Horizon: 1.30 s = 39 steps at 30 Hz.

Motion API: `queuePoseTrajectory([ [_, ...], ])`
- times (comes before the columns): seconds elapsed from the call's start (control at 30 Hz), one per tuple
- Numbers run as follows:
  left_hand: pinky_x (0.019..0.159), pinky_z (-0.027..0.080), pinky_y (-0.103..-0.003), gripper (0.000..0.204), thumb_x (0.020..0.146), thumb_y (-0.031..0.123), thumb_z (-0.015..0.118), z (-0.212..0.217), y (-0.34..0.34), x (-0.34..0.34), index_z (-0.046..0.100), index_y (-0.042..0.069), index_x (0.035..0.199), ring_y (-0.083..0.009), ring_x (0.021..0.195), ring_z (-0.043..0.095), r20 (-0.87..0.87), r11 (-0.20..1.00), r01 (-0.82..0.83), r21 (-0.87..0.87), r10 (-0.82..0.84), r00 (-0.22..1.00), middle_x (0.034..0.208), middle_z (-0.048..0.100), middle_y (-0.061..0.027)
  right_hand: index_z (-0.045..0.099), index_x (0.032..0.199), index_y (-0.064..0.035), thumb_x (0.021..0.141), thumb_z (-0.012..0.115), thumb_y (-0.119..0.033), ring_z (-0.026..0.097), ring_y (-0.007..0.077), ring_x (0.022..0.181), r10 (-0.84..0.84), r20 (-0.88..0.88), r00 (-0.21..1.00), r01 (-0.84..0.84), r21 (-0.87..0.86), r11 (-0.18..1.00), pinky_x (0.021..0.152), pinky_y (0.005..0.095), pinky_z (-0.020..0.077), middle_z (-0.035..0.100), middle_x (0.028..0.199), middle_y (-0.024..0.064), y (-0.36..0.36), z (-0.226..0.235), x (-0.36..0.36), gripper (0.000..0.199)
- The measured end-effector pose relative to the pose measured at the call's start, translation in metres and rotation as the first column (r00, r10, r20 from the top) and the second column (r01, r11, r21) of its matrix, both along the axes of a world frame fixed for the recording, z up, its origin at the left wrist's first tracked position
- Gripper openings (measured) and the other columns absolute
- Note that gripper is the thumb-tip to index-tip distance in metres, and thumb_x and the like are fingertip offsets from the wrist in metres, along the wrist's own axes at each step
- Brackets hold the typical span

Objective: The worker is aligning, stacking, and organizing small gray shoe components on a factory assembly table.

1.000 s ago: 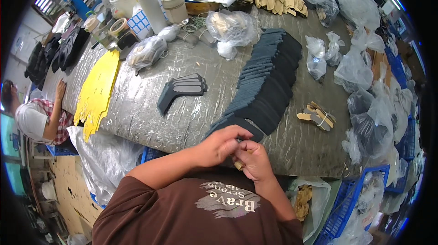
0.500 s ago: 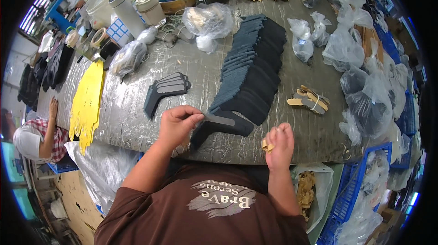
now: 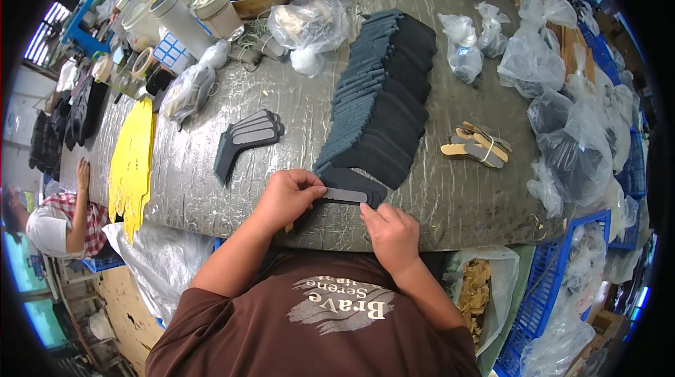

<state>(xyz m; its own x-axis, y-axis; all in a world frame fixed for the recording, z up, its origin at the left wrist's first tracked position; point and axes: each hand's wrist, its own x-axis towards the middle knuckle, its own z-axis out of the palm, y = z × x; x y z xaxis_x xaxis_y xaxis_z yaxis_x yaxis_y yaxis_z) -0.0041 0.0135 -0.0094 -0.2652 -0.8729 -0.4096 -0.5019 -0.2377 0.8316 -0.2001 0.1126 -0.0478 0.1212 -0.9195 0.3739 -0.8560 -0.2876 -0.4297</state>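
Observation:
A narrow grey strip (image 3: 344,196) lies along a dark cut piece (image 3: 351,179) at the near end of a long overlapping row of dark blue-black pieces (image 3: 394,96). My left hand (image 3: 285,198) is closed, pinching the strip's left end between thumb and forefinger. At its other end, my right hand (image 3: 394,235) is closed, with thumb and forefinger tips on the strip and the other fingers curled. A small tan scrap (image 3: 289,227) shows below my left hand. To the left sits a fanned stack of dark pieces bearing grey strips (image 3: 247,134).
A banded bundle of tan and grey strips (image 3: 481,145) lies right. Yellow sheets (image 3: 132,166) hang over the left edge. Clear plastic bags (image 3: 562,138) crowd the right side; containers (image 3: 181,22) stand far left. Another person (image 3: 67,222) is at the left edge.
My right hand has moved left to the strip's right end; the tan paper it held no longer shows there. My left hand has moved slightly right, and the strip now lies flatter over the dark piece.

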Motion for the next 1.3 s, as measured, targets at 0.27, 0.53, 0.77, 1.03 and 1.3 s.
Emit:
queuePoseTrajectory([
  [0.27, 0.052, 0.046, -0.024, 0.013, 0.080, 0.012, 0.068, -0.007, -0.002, 0.002, 0.068, -0.001, 0.082, -0.0082, 0.055, 0.057, -0.004, 0.999, -0.010, 0.039, 0.010, 1.000, 0.066, 0.064, -0.0030, 0.068, 0.093, -0.0092, 0.072, 0.071, -0.010, 0.055, 0.0230, 0.058, -0.022, 0.049, 0.999, 0.020, 0.036, 0.999, 0.051, 0.0367, 0.0447, 0.048, 0.071, 0.0052, -0.002, 0.005, 0.002, 0.021],
  [0.53, 0.052, 0.046, -0.024, 0.014, 0.078, 0.013, 0.069, -0.006, 0.000, 0.000, 0.069, -0.001, 0.081, -0.0082, 0.055, 0.057, 0.028, 1.000, -0.006, -0.002, 0.006, 1.000, 0.064, 0.064, -0.0042, 0.067, 0.096, -0.0045, 0.074, 0.061, -0.009, 0.058, 0.0187, 0.063, 0.061, -0.064, 0.996, -0.063, -0.031, 0.998, 0.053, 0.0321, 0.0471, 0.063, 0.107, 0.0041, -0.002, 0.001, -0.001, 0.023],
  [0.77, 0.057, 0.049, -0.030, 0.013, 0.076, 0.012, 0.069, -0.004, 0.002, -0.003, 0.069, -0.001, 0.080, -0.0155, 0.059, 0.062, 0.156, 0.977, 0.084, -0.195, -0.054, 0.986, 0.066, 0.065, -0.0107, 0.068, 0.091, -0.0047, 0.074, 0.063, -0.008, 0.059, 0.0183, 0.062, 0.052, -0.052, 0.997, -0.052, -0.006, 0.999, 0.054, 0.0319, 0.0481, 0.065, 0.107, 0.0030, -0.004, 0.004, 0.000, 0.018],
  [1.03, 0.062, 0.050, -0.032, 0.013, 0.076, 0.012, 0.067, -0.004, 0.000, -0.008, 0.068, 0.000, 0.081, -0.0240, 0.065, 0.065, 0.250, 0.927, 0.189, -0.323, -0.109, 0.962, 0.071, 0.065, -0.0160, 0.068, 0.086, -0.0058, 0.075, 0.066, -0.007, 0.062, 0.0190, 0.062, 0.018, -0.031, 0.999, -0.018, 0.008, 1.000, 0.055, 0.0320, 0.0497, 0.067, 0.102, 0.0019, -0.006, 0.007, 0.000, 0.011],
  [1.3, 0.065, 0.049, -0.037, 0.009, 0.077, 0.009, 0.067, -0.002, 0.003, -0.002, 0.064, 0.000, 0.078, -0.0296, 0.070, 0.063, 0.319, 0.793, 0.267, -0.548, -0.097, 0.943, 0.074, 0.063, -0.0151, 0.066, 0.094, -0.0062, 0.075, 0.067, -0.012, 0.063, 0.0214, 0.067, 0.055, 0.039, 0.998, -0.054, -0.020, 0.998, 0.058, 0.0332, 0.0500, 0.063, 0.110, 0.0026, -0.007, 0.004, -0.003, 0.020],
])
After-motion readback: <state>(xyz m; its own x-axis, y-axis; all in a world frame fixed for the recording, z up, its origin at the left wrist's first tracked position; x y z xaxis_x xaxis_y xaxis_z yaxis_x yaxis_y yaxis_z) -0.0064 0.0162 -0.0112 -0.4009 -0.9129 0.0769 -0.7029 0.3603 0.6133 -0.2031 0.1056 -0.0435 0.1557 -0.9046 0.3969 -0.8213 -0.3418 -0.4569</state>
